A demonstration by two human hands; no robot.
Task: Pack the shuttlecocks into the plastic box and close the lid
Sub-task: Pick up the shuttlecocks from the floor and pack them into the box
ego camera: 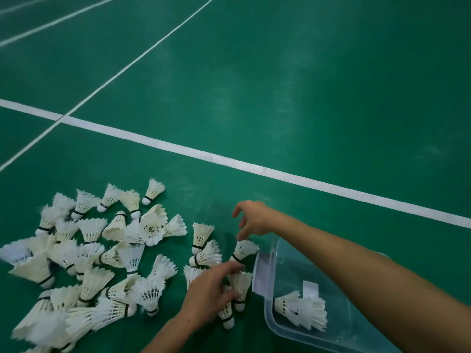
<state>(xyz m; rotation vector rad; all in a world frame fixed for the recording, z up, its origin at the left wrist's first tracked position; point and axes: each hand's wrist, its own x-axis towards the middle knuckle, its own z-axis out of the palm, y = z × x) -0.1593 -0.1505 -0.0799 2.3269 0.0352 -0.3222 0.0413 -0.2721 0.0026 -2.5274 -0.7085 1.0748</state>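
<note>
Two bare hands over green court floor (305, 85). Left hand (209, 299) fingers (230, 268) spread, curling onto small cluster of shuttlecocks (238, 289) right beneath them; firm grasp or not, cannot tell. Right hand (252, 220) hangs above, fingers loosely apart and empty, fingertips just over one shuttlecock (243, 250). Just right of both hands: clear plastic box (280, 324), tilted, two or so shuttlecocks inside. Left of fingers, big loose pile (89, 256) on floor. White line (229, 160) beyond.

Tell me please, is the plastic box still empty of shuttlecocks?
No, the clear plastic box at lower right already holds a few white shuttlecocks, while most lie in the pile on the green floor.
</note>
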